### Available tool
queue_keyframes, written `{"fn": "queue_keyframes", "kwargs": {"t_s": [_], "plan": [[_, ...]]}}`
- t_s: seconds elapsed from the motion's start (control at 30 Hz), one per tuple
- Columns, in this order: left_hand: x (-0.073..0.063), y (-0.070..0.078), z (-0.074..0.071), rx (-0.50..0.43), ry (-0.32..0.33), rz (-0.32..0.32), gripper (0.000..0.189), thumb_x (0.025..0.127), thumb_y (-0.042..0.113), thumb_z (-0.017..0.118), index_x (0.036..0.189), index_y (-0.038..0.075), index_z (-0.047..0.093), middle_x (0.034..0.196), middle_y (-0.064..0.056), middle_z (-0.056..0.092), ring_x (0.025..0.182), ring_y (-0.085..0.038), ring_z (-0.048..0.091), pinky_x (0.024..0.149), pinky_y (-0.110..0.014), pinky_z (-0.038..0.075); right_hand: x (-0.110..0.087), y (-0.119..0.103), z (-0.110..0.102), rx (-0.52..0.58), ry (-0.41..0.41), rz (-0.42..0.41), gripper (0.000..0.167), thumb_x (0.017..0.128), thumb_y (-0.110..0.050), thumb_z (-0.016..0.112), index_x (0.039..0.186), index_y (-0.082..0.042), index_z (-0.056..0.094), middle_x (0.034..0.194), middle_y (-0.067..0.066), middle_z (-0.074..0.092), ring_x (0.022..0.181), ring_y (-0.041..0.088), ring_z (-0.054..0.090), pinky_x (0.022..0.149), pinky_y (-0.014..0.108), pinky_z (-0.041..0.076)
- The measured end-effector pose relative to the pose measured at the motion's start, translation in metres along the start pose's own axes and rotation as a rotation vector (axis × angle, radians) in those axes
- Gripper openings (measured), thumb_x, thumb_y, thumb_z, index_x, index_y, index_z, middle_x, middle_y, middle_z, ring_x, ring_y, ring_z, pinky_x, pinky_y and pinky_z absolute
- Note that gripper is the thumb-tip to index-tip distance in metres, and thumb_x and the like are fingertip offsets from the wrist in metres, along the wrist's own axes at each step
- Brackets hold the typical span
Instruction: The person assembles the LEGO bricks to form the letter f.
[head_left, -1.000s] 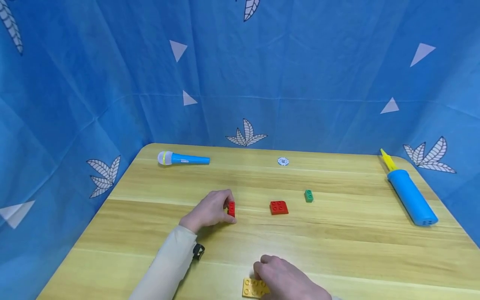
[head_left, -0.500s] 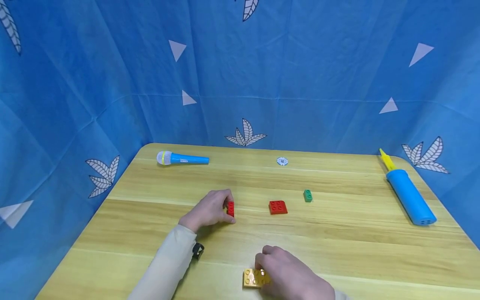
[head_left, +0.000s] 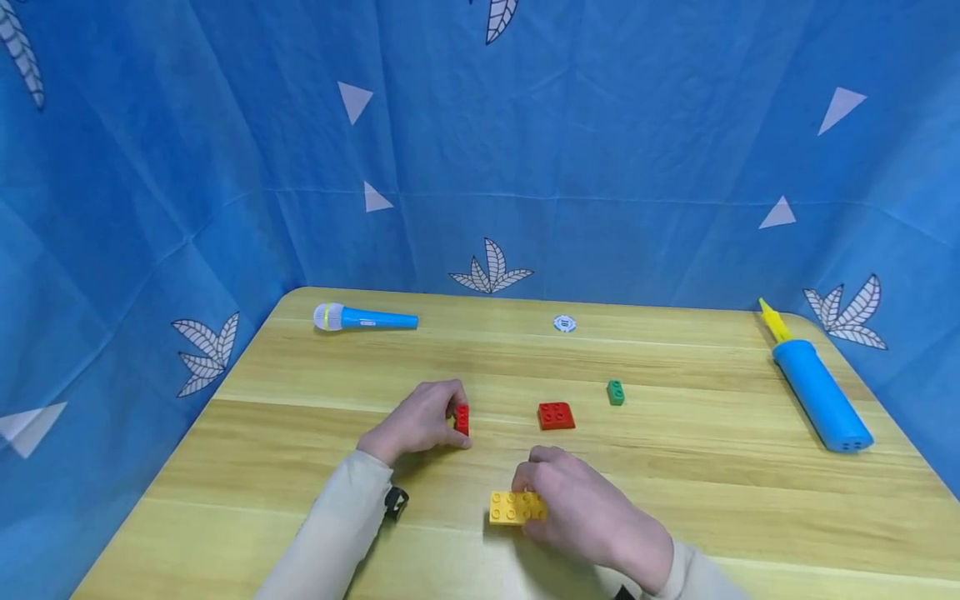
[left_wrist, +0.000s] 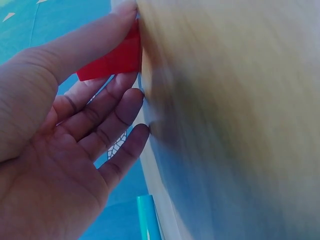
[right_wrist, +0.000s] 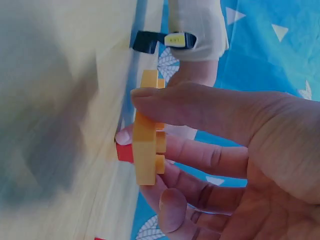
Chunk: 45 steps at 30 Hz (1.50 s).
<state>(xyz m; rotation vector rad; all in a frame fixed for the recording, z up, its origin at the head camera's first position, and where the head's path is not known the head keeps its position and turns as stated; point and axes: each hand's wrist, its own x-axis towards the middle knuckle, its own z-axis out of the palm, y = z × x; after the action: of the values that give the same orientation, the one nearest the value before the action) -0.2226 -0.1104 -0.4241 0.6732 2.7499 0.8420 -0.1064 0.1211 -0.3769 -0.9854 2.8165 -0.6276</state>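
Observation:
My left hand [head_left: 423,421] holds a narrow red toy brick [head_left: 462,420] on the table, left of centre. Thumb and fingers grip the red brick [left_wrist: 117,57] from opposite sides in the left wrist view. Nearer the front, my right hand [head_left: 585,512] pinches a yellow eight-stud brick [head_left: 517,508] by its right end, studs facing up. A shadow falls on the table below this hand. In the right wrist view, the thumb lies across one side of the yellow brick [right_wrist: 145,150], with fingers on the other. Beyond it, the left hand and red brick show partly hidden.
A red sloped brick [head_left: 557,416] and a small green brick [head_left: 616,392] lie right of the left hand. Farther back are a blue toy microphone [head_left: 375,318] and a poker chip [head_left: 565,323]. A blue-and-yellow hand pump [head_left: 821,396] lies at the right edge. Blue curtain surrounds the table.
My right hand has lifted the yellow brick and carried it forward from the table's front edge toward the left hand. The left hand keeps its hold on the red brick in place.

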Motion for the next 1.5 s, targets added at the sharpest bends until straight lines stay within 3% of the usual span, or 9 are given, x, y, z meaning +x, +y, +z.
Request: {"fn": "queue_keyframes", "kwargs": {"t_s": [0.43,0.73,1.13,1.5], "plan": [[0.000,-0.001,-0.001,-0.021,0.003,0.012,0.040,0.070,0.018,0.091,0.090,0.013,0.056,0.079,-0.001,0.057,0.072,-0.016,0.048,0.064,-0.030,0.043,0.021,0.011,-0.008,-0.003,0.064,0.029,0.032,0.073,-0.017,0.087,0.099,-0.006,0.072,0.094,-0.002,0.061,0.087,0.015,0.057,0.079,0.033,0.052],[0.002,0.000,0.000,-0.014,0.003,0.023,0.040,0.069,0.017,0.092,0.088,0.014,0.056,0.079,-0.002,0.058,0.073,-0.016,0.049,0.065,-0.030,0.043,0.038,0.010,-0.019,-0.038,0.136,-0.003,0.033,0.072,-0.012,0.087,0.100,-0.004,0.072,0.093,0.001,0.063,0.084,0.015,0.057,0.074,0.031,0.051],[0.002,-0.001,0.002,-0.030,-0.005,0.045,0.041,0.068,0.013,0.092,0.087,0.014,0.056,0.080,0.000,0.056,0.073,-0.015,0.048,0.066,-0.031,0.043,0.066,0.017,-0.014,-0.023,0.097,0.030,0.027,0.074,-0.009,0.085,0.098,-0.005,0.073,0.087,0.000,0.060,0.076,0.013,0.051,0.064,0.026,0.048],[0.006,0.003,0.001,-0.024,-0.038,0.071,0.039,0.070,0.016,0.092,0.088,0.015,0.057,0.078,0.006,0.058,0.072,-0.014,0.049,0.065,-0.030,0.044,0.082,0.020,-0.016,-0.032,0.107,0.057,0.025,0.072,-0.006,0.088,0.093,-0.004,0.073,0.083,0.002,0.058,0.073,0.015,0.050,0.066,0.027,0.049]]}}
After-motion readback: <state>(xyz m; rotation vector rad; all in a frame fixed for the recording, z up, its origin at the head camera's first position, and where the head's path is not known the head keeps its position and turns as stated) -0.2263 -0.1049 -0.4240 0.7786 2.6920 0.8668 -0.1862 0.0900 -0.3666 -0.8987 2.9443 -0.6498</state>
